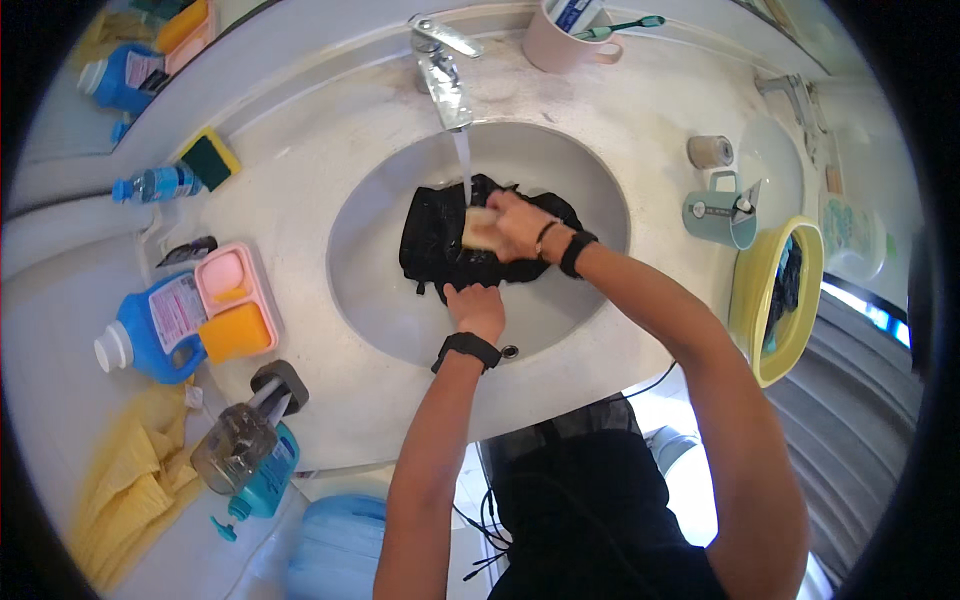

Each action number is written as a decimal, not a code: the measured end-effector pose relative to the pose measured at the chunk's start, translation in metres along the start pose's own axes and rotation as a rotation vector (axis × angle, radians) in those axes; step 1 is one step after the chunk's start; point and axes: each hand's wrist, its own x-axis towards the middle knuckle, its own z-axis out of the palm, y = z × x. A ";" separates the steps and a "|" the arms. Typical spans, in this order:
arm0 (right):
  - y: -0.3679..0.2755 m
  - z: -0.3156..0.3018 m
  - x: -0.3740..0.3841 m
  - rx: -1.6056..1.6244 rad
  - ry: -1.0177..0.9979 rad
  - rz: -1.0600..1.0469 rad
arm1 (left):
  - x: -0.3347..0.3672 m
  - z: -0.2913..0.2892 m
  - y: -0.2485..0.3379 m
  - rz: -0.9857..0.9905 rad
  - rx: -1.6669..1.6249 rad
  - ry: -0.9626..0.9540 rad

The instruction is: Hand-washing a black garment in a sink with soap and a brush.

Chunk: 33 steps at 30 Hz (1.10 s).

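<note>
A wet black fabric bag [430, 235] with short straps lies in the oval sink [365, 290]. Water runs onto it from the chrome faucet [445, 85]. My right hand [520, 228] is closed around a beige block [480, 232], perhaps a scrubbing brush, pressed against the bag's top; its underside is hidden. At the bag's near edge, my left hand [478, 308] grips the fabric with curled fingers.
Along the left stand a blue detergent bottle [160, 325], a pink soap box [265, 295], an orange sponge [235, 333] and pump bottles [265, 480]. A pink mug [555, 40] is behind the sink. To the right are a green cup [715, 218] and a yellow basin [810, 300].
</note>
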 end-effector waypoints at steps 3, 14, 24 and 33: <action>0.022 -0.011 0.002 -0.091 0.157 0.159 | 0.003 0.003 0.009 0.003 -0.009 0.016; 0.018 -0.018 0.004 -0.030 0.011 0.171 | -0.014 -0.001 0.022 0.060 -0.031 0.019; 0.017 -0.011 0.044 0.193 -0.115 -0.022 | 0.026 -0.089 -0.062 0.026 -0.239 0.606; -0.012 -0.005 0.025 0.079 -0.351 -0.097 | 0.014 -0.049 -0.059 -0.006 -0.154 0.096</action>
